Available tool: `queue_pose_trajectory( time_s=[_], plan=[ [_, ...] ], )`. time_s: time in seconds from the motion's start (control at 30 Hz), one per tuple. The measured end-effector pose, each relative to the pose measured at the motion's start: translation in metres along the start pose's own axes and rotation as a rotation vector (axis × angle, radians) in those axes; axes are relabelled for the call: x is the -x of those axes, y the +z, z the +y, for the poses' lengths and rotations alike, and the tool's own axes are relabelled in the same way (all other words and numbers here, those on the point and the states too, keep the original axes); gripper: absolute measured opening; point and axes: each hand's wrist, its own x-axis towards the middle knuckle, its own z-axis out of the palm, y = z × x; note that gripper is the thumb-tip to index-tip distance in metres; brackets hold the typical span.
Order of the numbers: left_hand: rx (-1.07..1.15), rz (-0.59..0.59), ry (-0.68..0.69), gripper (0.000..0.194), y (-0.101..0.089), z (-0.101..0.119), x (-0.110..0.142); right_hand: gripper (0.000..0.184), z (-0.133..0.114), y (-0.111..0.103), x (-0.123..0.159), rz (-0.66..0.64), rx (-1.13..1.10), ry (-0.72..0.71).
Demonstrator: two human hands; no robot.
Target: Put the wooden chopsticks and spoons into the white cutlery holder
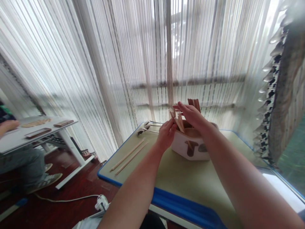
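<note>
A white holder (177, 147) with brown shapes on its front stands on the table. Light wooden chopsticks (180, 123) lean in its left part, and a bundle of darker sticks (194, 104) rises from the back. My left hand (167, 132) is at the holder's left rim, its fingers bent around the light chopsticks. Above their tops, my right hand (189, 114) reaches over with fingers stretched out; its fingertips are close to the sticks, and I cannot tell whether they touch. Two more chopsticks (128, 156) lie side by side on the left of the table.
Two metal ladles (143, 130) lie at the table's back left. The tabletop (183, 181) has a blue edge. Sheer curtains (133, 63) hang behind. At left, another person's hand (9, 125) rests at a white table (64, 126). A white plug (102, 203) and cable are below.
</note>
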Motion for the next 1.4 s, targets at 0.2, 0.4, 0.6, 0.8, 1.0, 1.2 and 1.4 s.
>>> queue_pose_trajectory(
  time_s=[0.2, 0.4, 0.6, 0.8, 1.0, 1.2, 1.4],
  plan=[
    [0.114, 0.024, -0.012, 0.044, 0.005, -0.006, 0.0, 0.058, -0.009, -0.001, 0.003, -0.06, -0.014, -0.033],
    [0.196, -0.015, -0.053, 0.046, 0.005, -0.006, 0.0, 0.065, -0.007, 0.001, 0.007, -0.055, 0.095, -0.023],
    [0.082, 0.05, -0.071, 0.045, 0.004, -0.006, 0.001, 0.066, -0.007, -0.001, 0.007, -0.104, 0.037, -0.03],
    [-0.047, 0.135, -0.146, 0.049, 0.002, -0.007, 0.002, 0.063, -0.012, -0.005, 0.005, -0.102, 0.002, -0.075],
    [-0.14, 0.335, -0.237, 0.039, -0.011, -0.004, -0.004, 0.049, -0.049, -0.024, 0.019, -0.049, 0.119, -0.218],
    [-0.463, 0.31, -0.279, 0.026, -0.064, -0.006, 0.014, 0.036, -0.1, -0.009, 0.048, -0.042, 0.36, -0.35],
    [-0.823, 0.09, -0.452, 0.024, -0.107, -0.021, 0.076, 0.035, -0.104, 0.05, 0.065, -0.458, 0.388, -0.401]
  ],
)
